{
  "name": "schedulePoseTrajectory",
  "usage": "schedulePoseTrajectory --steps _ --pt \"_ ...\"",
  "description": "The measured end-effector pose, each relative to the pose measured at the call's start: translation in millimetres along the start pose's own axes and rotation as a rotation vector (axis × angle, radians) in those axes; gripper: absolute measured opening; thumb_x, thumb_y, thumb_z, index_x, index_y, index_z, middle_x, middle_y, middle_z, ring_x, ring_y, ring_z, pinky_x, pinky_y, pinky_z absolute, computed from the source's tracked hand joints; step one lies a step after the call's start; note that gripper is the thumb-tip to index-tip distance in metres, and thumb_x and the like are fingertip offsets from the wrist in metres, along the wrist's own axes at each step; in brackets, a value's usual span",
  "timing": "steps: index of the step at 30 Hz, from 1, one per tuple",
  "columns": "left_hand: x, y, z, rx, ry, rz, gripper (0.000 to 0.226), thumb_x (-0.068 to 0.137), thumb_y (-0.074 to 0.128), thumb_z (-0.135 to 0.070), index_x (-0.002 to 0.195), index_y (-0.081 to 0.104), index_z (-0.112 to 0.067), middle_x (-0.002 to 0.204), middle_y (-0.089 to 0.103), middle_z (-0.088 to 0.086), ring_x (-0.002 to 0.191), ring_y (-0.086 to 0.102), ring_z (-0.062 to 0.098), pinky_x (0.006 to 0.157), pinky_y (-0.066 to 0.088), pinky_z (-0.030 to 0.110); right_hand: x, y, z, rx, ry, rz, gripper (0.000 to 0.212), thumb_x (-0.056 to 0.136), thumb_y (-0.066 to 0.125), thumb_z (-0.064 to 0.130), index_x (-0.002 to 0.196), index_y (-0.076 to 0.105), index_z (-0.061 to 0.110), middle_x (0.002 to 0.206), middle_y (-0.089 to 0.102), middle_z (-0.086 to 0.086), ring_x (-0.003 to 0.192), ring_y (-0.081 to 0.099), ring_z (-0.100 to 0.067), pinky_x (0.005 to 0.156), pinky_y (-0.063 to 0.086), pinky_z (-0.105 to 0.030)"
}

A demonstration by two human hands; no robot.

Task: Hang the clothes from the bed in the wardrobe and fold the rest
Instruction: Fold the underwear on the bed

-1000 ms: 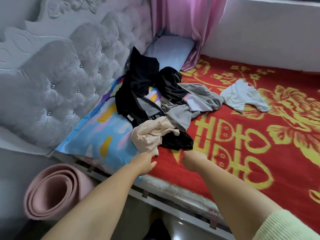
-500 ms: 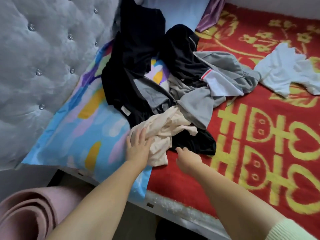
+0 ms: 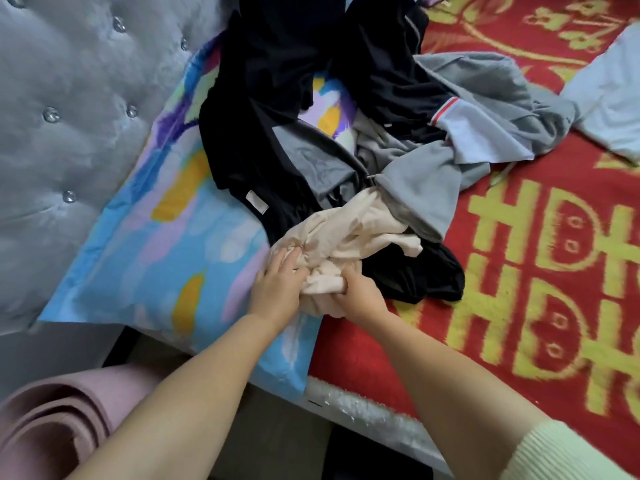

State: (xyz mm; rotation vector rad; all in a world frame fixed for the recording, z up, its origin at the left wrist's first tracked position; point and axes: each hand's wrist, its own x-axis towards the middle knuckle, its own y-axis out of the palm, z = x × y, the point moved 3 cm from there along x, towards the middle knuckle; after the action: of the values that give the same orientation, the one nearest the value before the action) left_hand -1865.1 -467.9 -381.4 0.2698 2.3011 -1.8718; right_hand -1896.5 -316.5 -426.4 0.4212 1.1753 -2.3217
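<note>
Item: cream-beige garment [image 3: 349, 237], crumpled, lying at the near edge of the clothes heap where the patterned pillow [image 3: 166, 237] is meeting the red-and-gold bedspread [image 3: 540, 271]; its upper end is running under a grey garment [image 3: 426, 188] and its right side is resting over a black garment [image 3: 415, 275]. Left hand [image 3: 277, 289] is pressing into the near-left folds with fingers bent into the cloth, apparently gathering it; right hand [image 3: 356, 296] is gripping a bunched wad of the same fabric, fingers curled round it. Handling, as judged: thin, soft and very light, offering no stiffness, so it is likely draping and trailing wherever it is not being supported (the type of garment cannot be told while it is balled up). Best hold is probably a bunched handful, then a move to a seam or shoulder line once it is shaken open. Caution: the grey piece lying across it may be dragging along when it is lifted. Also present: a further black garment [image 3: 263, 109], a pale blue-white garment [image 3: 609, 98], a tufted grey headboard [image 3: 69, 126], a rolled pink mat [image 3: 52, 424]
</note>
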Motion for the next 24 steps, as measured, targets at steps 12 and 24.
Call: schedulePoseTrajectory --steps 12,24 --pt "20 -167 -72 -0.567 -0.102 0.101 0.038 0.084 0.05 -0.045 0.103 0.07 -0.018 0.101 0.07 0.006 0.098 0.063 0.022 0.077 0.046 0.031 -73 -216 38 0.581 0.138 -0.071 0.018 0.087 0.064 0.026 0.092 0.07 0.01 0.081 0.066 -0.003 0.074 0.061 -0.016 0.062 0.047 -0.026" --pt "7 -242 -243 -1.017 0.037 0.384 0.021 0.091 0.055 -0.049 0.106 0.067 -0.041 0.11 0.069 -0.01 0.099 0.063 0.008 0.079 0.051 0.025 -204 -366 -29 0.661 0.157 -0.176 0.01 0.089 0.061 0.009 0.096 0.069 0.008 0.093 0.069 -0.01 0.083 0.061 -0.024 0.076 0.049 -0.035"
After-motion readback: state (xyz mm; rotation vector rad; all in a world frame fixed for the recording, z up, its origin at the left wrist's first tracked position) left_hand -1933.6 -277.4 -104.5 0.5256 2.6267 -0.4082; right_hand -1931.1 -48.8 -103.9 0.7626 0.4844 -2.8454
